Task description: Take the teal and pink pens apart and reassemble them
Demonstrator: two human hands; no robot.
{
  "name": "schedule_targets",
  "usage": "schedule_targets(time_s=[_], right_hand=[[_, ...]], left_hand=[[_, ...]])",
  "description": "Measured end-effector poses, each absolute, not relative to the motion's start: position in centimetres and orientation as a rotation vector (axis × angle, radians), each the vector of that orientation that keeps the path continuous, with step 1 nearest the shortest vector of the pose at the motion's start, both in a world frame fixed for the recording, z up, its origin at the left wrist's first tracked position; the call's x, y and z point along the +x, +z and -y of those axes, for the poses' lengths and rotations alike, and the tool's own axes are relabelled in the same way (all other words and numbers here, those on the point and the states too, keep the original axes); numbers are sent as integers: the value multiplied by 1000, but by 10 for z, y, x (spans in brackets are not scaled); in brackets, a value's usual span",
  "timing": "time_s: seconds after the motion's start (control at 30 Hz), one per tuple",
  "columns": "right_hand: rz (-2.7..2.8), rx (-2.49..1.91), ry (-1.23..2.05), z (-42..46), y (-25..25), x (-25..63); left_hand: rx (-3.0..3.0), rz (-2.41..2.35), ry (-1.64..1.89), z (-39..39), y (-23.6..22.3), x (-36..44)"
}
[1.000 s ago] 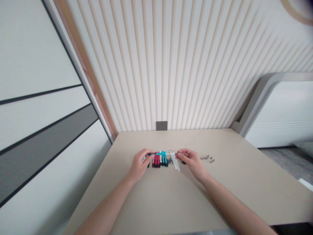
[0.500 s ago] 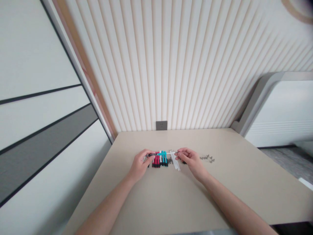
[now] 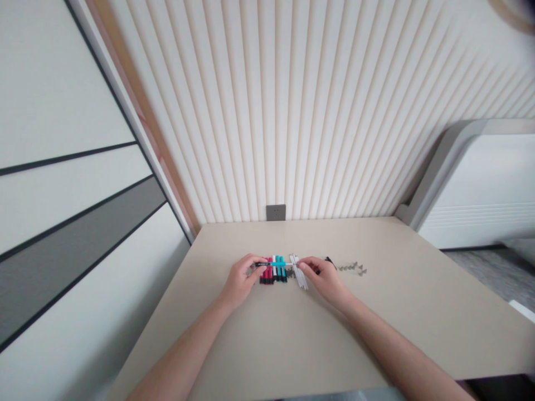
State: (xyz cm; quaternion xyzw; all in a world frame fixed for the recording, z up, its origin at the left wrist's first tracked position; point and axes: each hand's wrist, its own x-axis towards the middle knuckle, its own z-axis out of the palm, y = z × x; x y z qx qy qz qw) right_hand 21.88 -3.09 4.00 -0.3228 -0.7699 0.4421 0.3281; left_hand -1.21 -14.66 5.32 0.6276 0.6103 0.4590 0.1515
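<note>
The left hand (image 3: 241, 279) pinches the black end of a slim teal-and-black plastic pen barrel (image 3: 278, 264), which lies level above the worktop (image 3: 251, 334), teal toward the right, a thin white rod (image 3: 290, 264) projecting from it. Below are red, white and teal tubes with black ends (image 3: 268, 275), small dark-grey pieces (image 3: 290, 273) and slender white sticks (image 3: 300, 278). The right hand (image 3: 325, 279) grips the rod's far end; small grey pieces (image 3: 354, 267) lie beyond.

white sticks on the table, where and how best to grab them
Probably pinch the white sticks near their ends closest to the person, from above, across their long sides: they lie flat, slim and bunched, and the right hand crowds their far half.
</note>
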Motion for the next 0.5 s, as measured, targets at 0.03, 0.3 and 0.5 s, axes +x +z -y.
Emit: schedule_targets(time_s=[0.03, 0.3, 0.5], right_hand=[[2017, -855, 1102, 28, 41, 221], [2391, -1051, 380, 7, 40, 245], [2532, -1074, 269, 19, 41, 237]], left_hand=[[1794, -1769, 1316, 146, 53, -12], [1744, -1838, 1323, 147, 55, -11], [1745, -1831, 1334, 146, 54, -11]])
